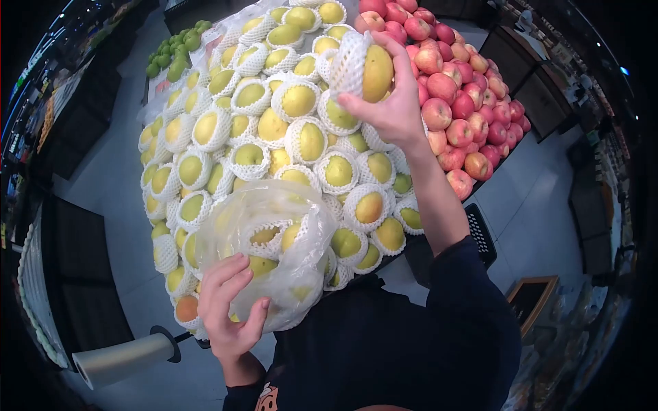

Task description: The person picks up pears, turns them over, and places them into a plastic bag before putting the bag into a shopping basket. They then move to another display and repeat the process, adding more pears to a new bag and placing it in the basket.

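Observation:
My right hand [387, 103] is raised over the upper right of the fruit pile, its fingers wrapped round a yellow fruit [377, 73] in a white foam net. Below and to the left, my left hand [229, 305] has its fingers curved and apart against the side of a clear plastic bag [308, 274]. Inside the bag lie several yellow-green fruits, some in foam nets, and its mouth is open upward. Whether the left fingers grip the plastic cannot be told. Around the bag spreads a large pile of netted yellow fruit [298, 101].
Red apples [442, 85] are heaped at the right of the display, and green fruit [177, 51] at its upper left. A roll of plastic bags [127, 359] sticks out at the lower left. A wood-framed board [531, 301] stands at the lower right.

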Tool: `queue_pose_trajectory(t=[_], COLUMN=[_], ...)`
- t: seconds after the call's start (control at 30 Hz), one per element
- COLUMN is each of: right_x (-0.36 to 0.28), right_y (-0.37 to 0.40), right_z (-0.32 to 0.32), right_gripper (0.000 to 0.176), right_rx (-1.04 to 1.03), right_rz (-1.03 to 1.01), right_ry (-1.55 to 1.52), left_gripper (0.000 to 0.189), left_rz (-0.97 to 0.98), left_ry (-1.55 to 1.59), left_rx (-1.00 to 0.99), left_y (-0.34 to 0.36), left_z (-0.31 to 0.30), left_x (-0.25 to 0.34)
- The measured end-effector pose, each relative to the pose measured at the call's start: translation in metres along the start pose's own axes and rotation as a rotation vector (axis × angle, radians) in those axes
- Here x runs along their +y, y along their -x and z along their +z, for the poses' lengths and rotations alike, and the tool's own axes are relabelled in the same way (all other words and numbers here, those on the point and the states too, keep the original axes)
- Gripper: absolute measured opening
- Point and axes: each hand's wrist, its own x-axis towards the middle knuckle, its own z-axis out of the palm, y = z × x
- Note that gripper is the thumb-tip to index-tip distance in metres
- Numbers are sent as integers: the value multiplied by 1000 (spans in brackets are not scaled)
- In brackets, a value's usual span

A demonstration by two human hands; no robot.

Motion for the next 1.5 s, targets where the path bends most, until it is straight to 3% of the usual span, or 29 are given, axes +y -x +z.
queue_pose_trajectory(t=[0.1, 0.2, 0.4, 0.6, 0.7, 0.77, 0.8, 0.83, 0.87, 0.9, 0.93, 1.03, 1.13, 1.27, 1.37, 1.47, 1.5], right_x=[75, 134, 148, 166, 133, 69, 21, -6, -49, -76, -106, -126, -103, -110, -114, -110, -106], right_y=[-56, -89, -104, -98, -89, -77, -58, -38, -10, 12, 37, 95, 104, 85, 83, 97, 102], right_z=[-28, -46, -51, -57, -46, -27, -11, 1, 11, 16, 25, 58, 71, 57, 50, 57, 60], right_gripper=[88, 89, 99, 102, 99, 56, 32, 19, 15, 18, 23, 21, 31, 41, 53, 63, 58], right_rx=[27, -86, -424, -409, -126, -54, -58, -107, -224, -365, -542, -906, -1056, -1116, -1217, -1179, -1137], right_rz=[6, 59, 307, 210, -4, -176, -115, -169, -185, -399, -422, -378, -233, -33, -95, -150, -228], right_ry=[519, 785, 951, 859, 807, 452, 206, -20, -55, 37, -9, -53, 286, 583, 521, 514, 530], left_gripper=[41, 38, 36, 32, 30, 29, 28, 27, 27, 26, 26, 25, 25, 27, 28, 26, 25], left_rz=[-45, -82, -151, -144, -97, -115, -131, -142, -152, -145, -132, -226, -188, -174, -119, -61, -54], left_ry=[7, -3, -30, -79, -157, -229, -244, -264, -312, -355, -391, -400, -394, -274, -183, -97, -79], left_rx=[-29, -60, -113, -158, -193, -243, -238, -232, -242, -248, -260, -289, -291, -376, -424, -429, -430], left_y=[2, -2, -1, -7, -16, -19, -20, -20, -21, -24, -25, -21, -19, -13, -12, -8, -7], left_z=[-1, 1, -1, -2, 0, -3, -1, 0, -1, -1, -2, -6, -14, -14, -10, -2, 0], left_x=[-1, 3, 3, 4, 3, 1, -2, -4, -5, -7, -8, -6, 8, 17, 13, 6, 4])
